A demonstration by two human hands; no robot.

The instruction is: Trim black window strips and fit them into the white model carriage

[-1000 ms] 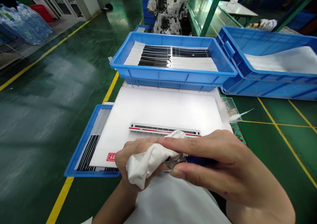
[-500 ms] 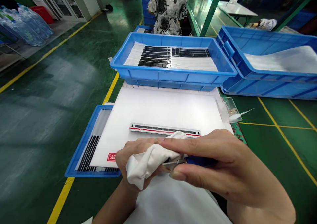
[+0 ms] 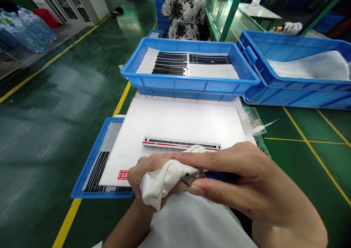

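Observation:
My left hand (image 3: 138, 173) is closed around a crumpled white cloth (image 3: 156, 186), held low over the near edge of the white board (image 3: 175, 116). My right hand (image 3: 255, 178) grips a blue-handled knife (image 3: 222, 176) with a metal front end. Its tip presses into the cloth, and the blade is mostly hidden by the fingers and folds. Just beyond both hands, a long narrow piece like a model train car side (image 3: 175, 142), grey-white with a red stripe and a row of windows, lies on the board.
A blue crate (image 3: 192, 85) of black and white strips stands at the board's far edge. Another blue tray (image 3: 90, 149) sits lower left; large blue crates (image 3: 298, 91) stand right. A clear box (image 3: 253, 118) hangs at the board's right edge. A person (image 3: 183, 10) stands beyond.
The knife's metal tip has turned and slid further under the fingers and cloth, so less of it shows. My hands stay in nearly the same place.

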